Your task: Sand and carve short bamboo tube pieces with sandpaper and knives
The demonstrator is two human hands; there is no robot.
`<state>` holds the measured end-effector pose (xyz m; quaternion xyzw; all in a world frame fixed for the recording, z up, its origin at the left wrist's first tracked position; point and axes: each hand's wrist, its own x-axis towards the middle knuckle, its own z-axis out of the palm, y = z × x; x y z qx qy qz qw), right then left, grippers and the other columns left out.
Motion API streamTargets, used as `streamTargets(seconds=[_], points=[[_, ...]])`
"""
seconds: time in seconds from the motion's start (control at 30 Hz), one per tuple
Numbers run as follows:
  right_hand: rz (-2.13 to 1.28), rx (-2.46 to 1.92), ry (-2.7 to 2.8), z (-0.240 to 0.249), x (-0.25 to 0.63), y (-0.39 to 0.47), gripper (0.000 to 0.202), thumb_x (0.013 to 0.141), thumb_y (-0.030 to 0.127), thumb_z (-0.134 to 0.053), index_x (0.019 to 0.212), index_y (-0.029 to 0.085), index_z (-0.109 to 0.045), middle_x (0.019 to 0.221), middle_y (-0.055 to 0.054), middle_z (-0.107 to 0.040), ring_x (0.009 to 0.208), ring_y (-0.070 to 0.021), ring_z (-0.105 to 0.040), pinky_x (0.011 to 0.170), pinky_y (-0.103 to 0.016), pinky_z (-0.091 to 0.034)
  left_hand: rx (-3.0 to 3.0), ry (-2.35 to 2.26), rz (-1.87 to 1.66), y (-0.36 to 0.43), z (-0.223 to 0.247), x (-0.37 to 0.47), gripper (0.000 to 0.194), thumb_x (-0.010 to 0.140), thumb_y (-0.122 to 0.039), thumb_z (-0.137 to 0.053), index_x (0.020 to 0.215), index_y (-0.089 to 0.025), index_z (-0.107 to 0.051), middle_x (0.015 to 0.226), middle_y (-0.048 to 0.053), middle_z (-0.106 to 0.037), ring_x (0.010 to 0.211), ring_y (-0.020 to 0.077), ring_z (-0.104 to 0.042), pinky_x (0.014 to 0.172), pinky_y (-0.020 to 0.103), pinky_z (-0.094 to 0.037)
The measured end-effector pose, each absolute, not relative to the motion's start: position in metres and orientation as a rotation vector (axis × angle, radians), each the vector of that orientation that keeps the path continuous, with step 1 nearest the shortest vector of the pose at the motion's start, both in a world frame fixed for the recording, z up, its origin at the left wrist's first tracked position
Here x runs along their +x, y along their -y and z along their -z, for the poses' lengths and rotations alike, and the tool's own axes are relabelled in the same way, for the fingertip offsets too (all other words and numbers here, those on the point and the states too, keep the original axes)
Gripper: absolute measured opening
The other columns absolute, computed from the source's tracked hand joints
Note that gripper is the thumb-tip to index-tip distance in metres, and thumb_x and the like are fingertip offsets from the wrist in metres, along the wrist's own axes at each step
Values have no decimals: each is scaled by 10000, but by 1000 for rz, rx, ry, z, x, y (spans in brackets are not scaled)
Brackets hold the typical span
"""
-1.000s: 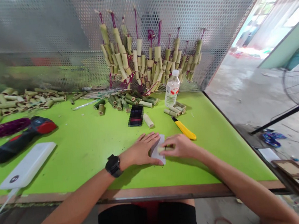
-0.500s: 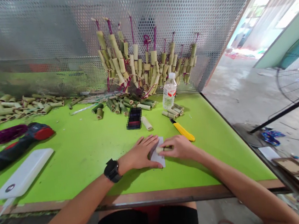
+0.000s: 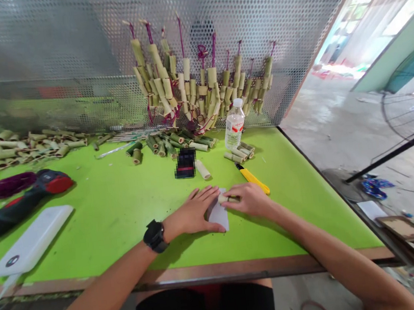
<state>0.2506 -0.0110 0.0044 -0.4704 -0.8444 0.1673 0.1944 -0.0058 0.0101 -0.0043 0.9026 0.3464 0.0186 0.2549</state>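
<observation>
A small pale sheet [image 3: 219, 217] lies on the green tabletop near its front edge. My left hand [image 3: 195, 212] is spread flat over the sheet's left side, fingers apart, with a black watch [image 3: 155, 236] on the wrist. My right hand [image 3: 249, 200] grips a short bamboo piece [image 3: 223, 199], whose pale end rests against the upper part of the sheet. Just behind my right hand lies a yellow cutter [image 3: 254, 181]. Another pale bamboo tube [image 3: 203, 169] lies beyond my left hand, beside a dark blurred phone-like object [image 3: 185, 163].
A water bottle [image 3: 234, 125] stands behind several bamboo pieces [image 3: 240, 153]. Bamboo strings [image 3: 162, 81] hang on the perforated metal panel [image 3: 79, 35]. At left are a bamboo pile [image 3: 3, 152], purple cord [image 3: 5, 187], a black-red power tool [image 3: 44, 189] and a white power bank [image 3: 34, 240].
My right hand has moved slightly away from me, taking the bamboo piece up toward the sheet's far end. My left hand stays in place.
</observation>
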Motion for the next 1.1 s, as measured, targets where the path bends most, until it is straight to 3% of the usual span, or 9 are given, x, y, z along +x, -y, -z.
streamTargets(seconds=[0.1, 0.27, 0.43, 0.57, 0.73, 0.93, 1.1], points=[[-606, -1077, 2478, -3, 249, 13, 252, 988, 485, -799, 1136, 307, -898, 1084, -22, -885, 917, -216, -817, 764, -284, -518, 2436, -942, -30, -10, 3, -5, 1295, 810, -967, -655, 1791, -227, -247, 1849, 140, -226, 1729, 384, -182, 1403, 551, -112], [-449, -1364, 2328, -2, 255, 8, 299, 998, 499, -778, 1145, 270, -903, 1093, -68, -884, 923, -248, -815, 735, -305, -516, 2459, -950, -16, -10, 1, -6, 1295, 817, -984, -618, 1793, -222, -239, 1855, 137, -202, 1731, 386, -172, 1403, 558, -102], [-618, -1060, 2472, -2, 254, 10, 281, 997, 519, -776, 1138, 312, -904, 1074, -36, -884, 886, -210, -803, 723, -281, -498, 2468, -931, -12, -10, 1, -6, 1298, 819, -992, -603, 1791, -211, -242, 1849, 153, -217, 1729, 383, -184, 1395, 564, -128], [-411, -1337, 2334, -2, 256, 7, 331, 1004, 535, -754, 1117, 265, -907, 971, -76, -874, 802, -214, -759, 654, -298, -450, 2476, -930, -50, -11, 4, -7, 1275, 830, -972, -621, 1789, -217, -253, 1848, 160, -222, 1726, 388, -194, 1393, 568, -112], [-541, -1045, 2483, 0, 253, 10, 308, 1015, 521, -753, 1165, 293, -896, 1088, -54, -877, 858, -203, -778, 716, -286, -477, 2467, -906, -41, -11, 5, -7, 1268, 834, -974, -611, 1787, -217, -254, 1847, 163, -224, 1728, 385, -189, 1391, 571, -103], [-334, -1310, 2380, -3, 260, 3, 315, 1033, 511, -726, 1093, 261, -910, 976, -83, -869, 817, -213, -761, 642, -294, -428, 2471, -934, -49, -11, 3, -7, 1269, 835, -968, -616, 1786, -208, -258, 1848, 159, -214, 1729, 373, -191, 1392, 556, -112], [-614, -1027, 2477, -6, 264, 2, 305, 1001, 534, -767, 1125, 293, -907, 1017, -42, -876, 757, -178, -747, 659, -281, -466, 2450, -928, -5, -10, -1, -6, 1285, 830, -977, -610, 1790, -206, -245, 1851, 154, -197, 1734, 376, -169, 1393, 559, -105]])
